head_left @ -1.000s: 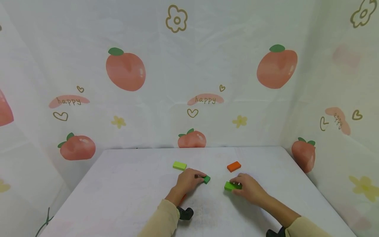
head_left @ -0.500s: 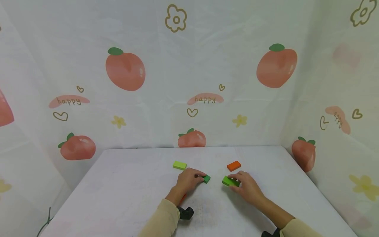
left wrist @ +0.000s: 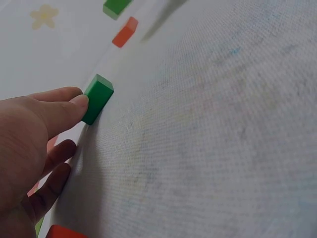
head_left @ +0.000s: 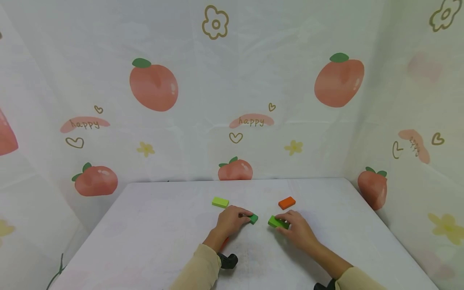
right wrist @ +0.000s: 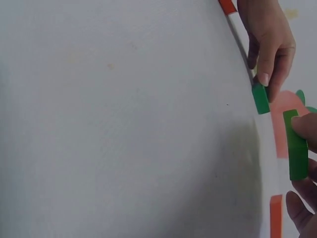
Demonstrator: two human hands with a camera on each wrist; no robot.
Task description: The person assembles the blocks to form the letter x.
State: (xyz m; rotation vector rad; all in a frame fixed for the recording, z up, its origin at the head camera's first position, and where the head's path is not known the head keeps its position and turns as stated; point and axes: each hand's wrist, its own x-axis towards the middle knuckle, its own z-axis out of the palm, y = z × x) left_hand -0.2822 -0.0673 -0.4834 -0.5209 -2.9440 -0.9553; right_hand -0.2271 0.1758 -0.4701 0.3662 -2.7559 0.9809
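Observation:
My left hand (head_left: 230,221) pinches a dark green block (left wrist: 99,99) between thumb and fingers, near the middle of the table. To its right, my right hand (head_left: 298,230) grips a light green block (head_left: 278,222) by its end. In the right wrist view this light green block (right wrist: 296,146) appears raised above the table, apart from the dark green one (right wrist: 260,99). An orange block (head_left: 287,203) lies just beyond my right hand. Behind my left hand rests a yellow-green block (head_left: 220,202). A red-orange block (left wrist: 65,232) lies under the left wrist, mostly hidden in the head view.
The white table (head_left: 156,225) meets a white cloth backdrop (head_left: 195,88) printed with fruit at its back edge and sides. Black wrist cameras (head_left: 228,262) sit low at both wrists, close to the tabletop.
My right hand has moved left with the light green block, closing some of the distance to the dark green one. The left hand and its block have stayed in place.

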